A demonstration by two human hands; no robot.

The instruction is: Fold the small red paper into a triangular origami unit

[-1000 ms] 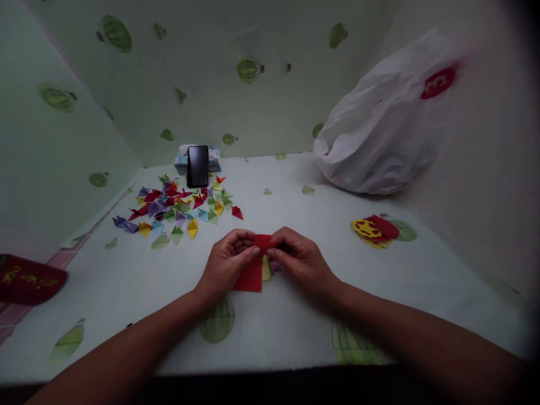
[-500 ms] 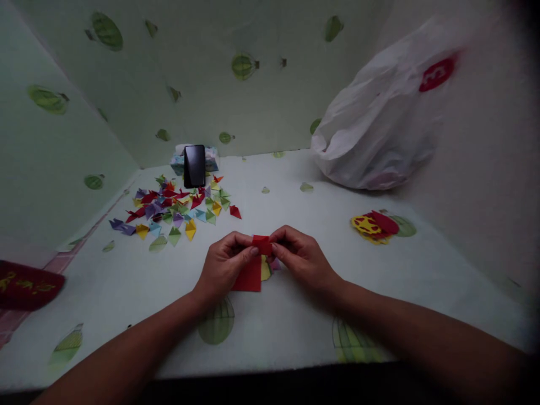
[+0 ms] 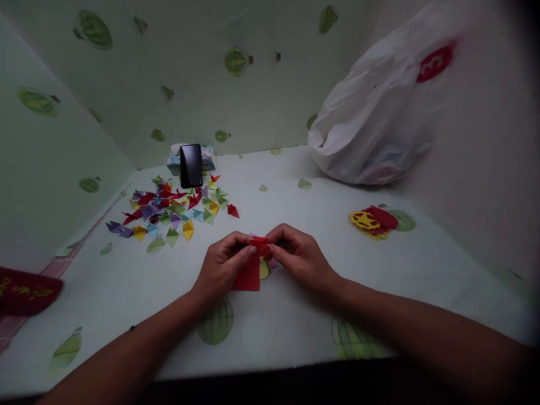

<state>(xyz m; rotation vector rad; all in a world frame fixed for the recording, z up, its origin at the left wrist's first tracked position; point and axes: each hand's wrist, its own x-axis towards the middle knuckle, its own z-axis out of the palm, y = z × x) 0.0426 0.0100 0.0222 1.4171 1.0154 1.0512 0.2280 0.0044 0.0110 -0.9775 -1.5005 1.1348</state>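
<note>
Both hands meet at the middle of the white balloon-print table cover (image 3: 295,332). The left hand (image 3: 221,267) and the right hand (image 3: 297,256) each pinch the small red paper square (image 3: 252,269) between thumb and fingertips, its upper edge folded over between them and its lower part lying on a few more coloured sheets. Thin paper like this looks feather-light, limp and easy to crease or tear, so it is best taken at the edges and corners, close to the fold.

At ten o'clock lies a scatter of folded coloured paper triangles (image 3: 172,208), with a black phone (image 3: 190,165) propped behind. At two o'clock sits a red and yellow paper pile (image 3: 373,222), beyond it a white plastic bag (image 3: 375,118).
</note>
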